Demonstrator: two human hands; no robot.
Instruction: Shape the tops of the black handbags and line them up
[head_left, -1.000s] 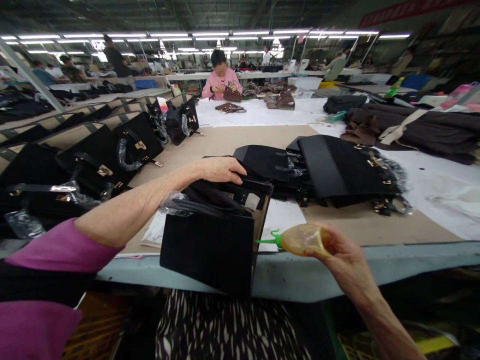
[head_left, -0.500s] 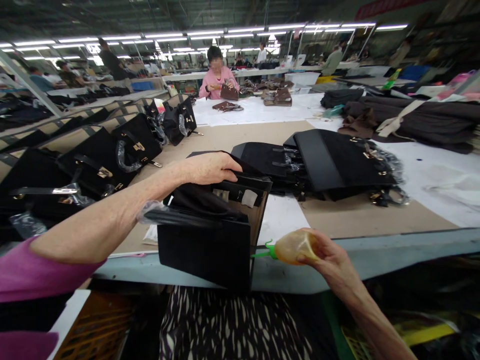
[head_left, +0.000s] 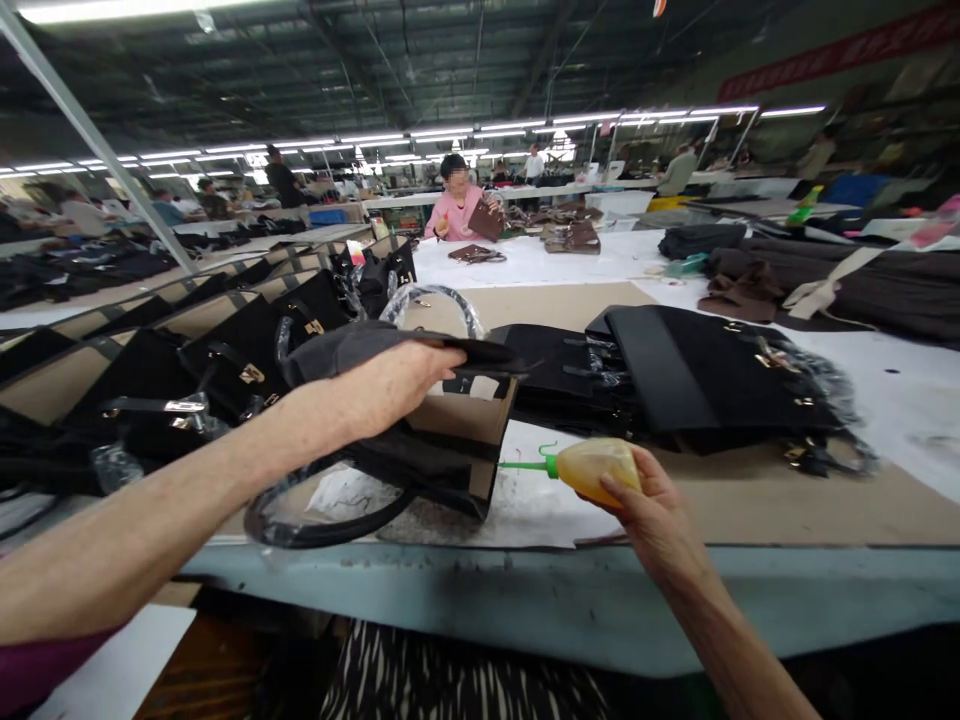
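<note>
In my right hand (head_left: 654,515) is a soft squeeze bottle (head_left: 596,470) of amber liquid. Its thin green nozzle points left, its tip close to the open side of a black handbag (head_left: 427,455). That handbag lies tilted on the table in front of me, its tan inside and a whitish patch showing. My left hand (head_left: 409,380) grips the bag's dark upper panel, thumb and fingers closed over its edge. Plastic-wrapped loop handles (head_left: 330,520) stick out at the near side and behind the panel.
Several black handbags (head_left: 225,370) stand in rows at left. More black bag pieces (head_left: 697,370) are stacked flat at right, with dark rolled fabric (head_left: 840,285) behind. A co-worker in pink (head_left: 457,212) handles a brown bag across the table. The table's pale blue edge (head_left: 525,600) runs before me.
The handbag has tipped over from upright, its black front panel swinging down and its handle dropping to the near side. My left hand has raised the upper panel. The bottle stays in my right hand.
</note>
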